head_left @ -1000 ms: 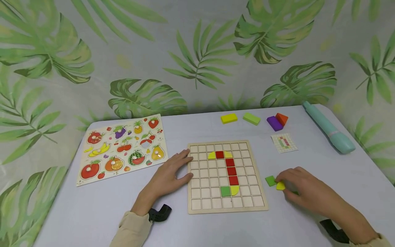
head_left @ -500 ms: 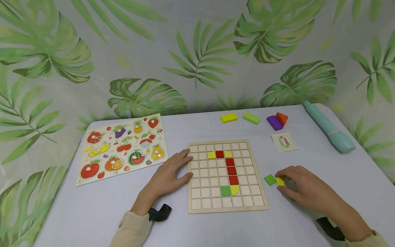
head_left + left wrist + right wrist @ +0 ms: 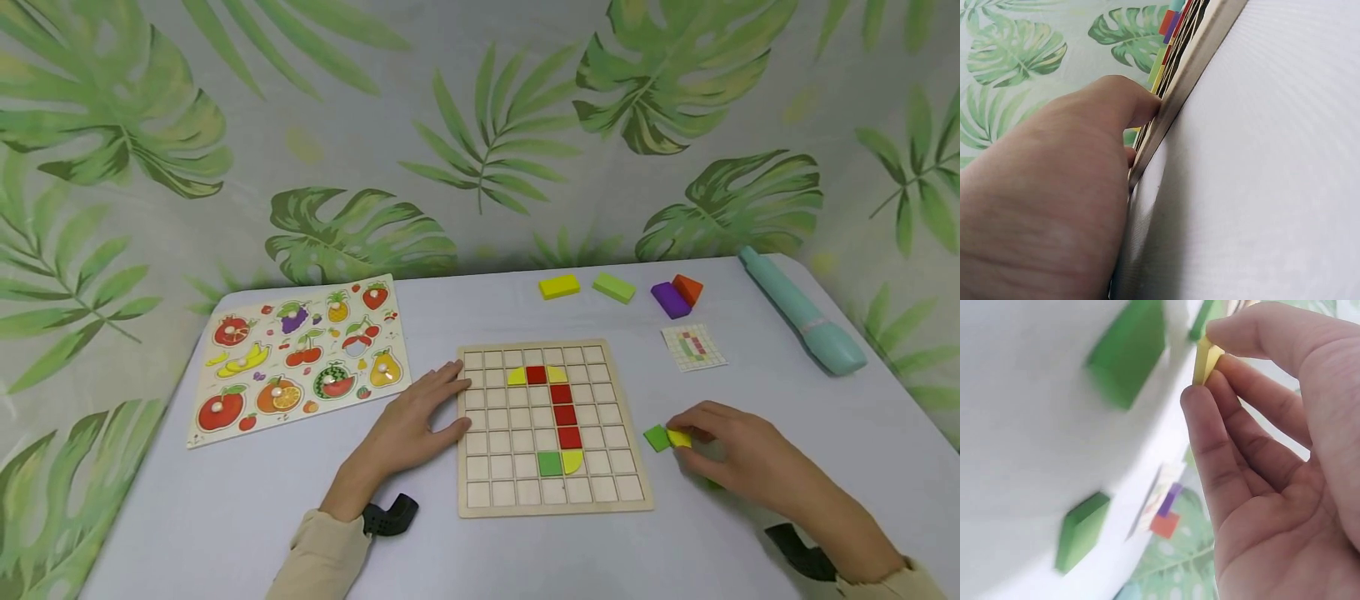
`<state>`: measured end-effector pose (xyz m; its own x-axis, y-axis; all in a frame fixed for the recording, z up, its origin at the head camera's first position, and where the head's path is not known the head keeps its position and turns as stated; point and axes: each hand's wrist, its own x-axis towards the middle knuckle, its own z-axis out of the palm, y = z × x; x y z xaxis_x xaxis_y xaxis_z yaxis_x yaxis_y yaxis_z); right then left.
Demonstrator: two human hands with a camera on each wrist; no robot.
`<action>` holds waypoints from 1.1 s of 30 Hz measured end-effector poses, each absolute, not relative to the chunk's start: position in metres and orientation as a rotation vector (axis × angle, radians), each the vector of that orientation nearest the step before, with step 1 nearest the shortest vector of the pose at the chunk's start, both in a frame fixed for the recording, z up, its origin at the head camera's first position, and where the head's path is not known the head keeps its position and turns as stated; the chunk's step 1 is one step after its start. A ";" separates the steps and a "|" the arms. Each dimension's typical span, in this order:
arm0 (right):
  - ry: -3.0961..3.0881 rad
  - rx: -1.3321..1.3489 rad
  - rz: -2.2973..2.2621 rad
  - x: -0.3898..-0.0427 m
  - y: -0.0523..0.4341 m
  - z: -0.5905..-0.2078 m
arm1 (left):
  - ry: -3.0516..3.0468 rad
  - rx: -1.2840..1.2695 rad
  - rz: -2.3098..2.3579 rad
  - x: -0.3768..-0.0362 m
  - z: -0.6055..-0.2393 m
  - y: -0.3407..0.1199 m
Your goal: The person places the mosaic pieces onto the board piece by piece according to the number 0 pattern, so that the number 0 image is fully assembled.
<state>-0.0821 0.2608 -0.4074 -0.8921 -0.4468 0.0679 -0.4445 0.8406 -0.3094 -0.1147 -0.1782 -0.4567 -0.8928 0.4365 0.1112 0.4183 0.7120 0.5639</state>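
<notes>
A wooden grid board [image 3: 487,496] lies mid-table with red, yellow and green tiles set in its cells. My left hand [image 3: 408,429] rests flat on the table, fingers straight against the board's left edge [image 3: 1172,94]. Right of the board, my right hand [image 3: 731,454] pinches a small yellow tile [image 3: 679,438] [image 3: 1205,362] between thumb and fingers, just above the table. A loose green square tile [image 3: 657,437] [image 3: 1129,353] lies beside it, touching or nearly so. Another green tile [image 3: 1082,530] lies near the hand, mostly hidden under it in the head view.
A fruit peg puzzle [image 3: 296,358] lies at the left. Yellow [image 3: 558,287], green [image 3: 613,287], purple [image 3: 670,300] and orange [image 3: 687,288] blocks sit at the back, with a small pattern card [image 3: 693,347] and a teal pen-like device [image 3: 802,312] at the right.
My right hand has lifted the yellow tile slightly and drawn it up and back from the table beside the green tile. The left hand and board have not moved.
</notes>
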 end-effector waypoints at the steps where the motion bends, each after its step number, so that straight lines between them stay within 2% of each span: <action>1: 3.006 -0.744 -0.512 -0.082 0.258 -0.406 | 2.876 0.718 0.937 -0.115 -0.457 -0.178; 24: 2.711 -1.061 -0.853 -0.090 0.153 -0.398 | 2.888 0.741 0.946 -0.113 -0.455 -0.177; 33: 2.687 -1.086 -0.785 -0.087 0.127 -0.403 | 2.874 0.723 0.954 -0.113 -0.455 -0.177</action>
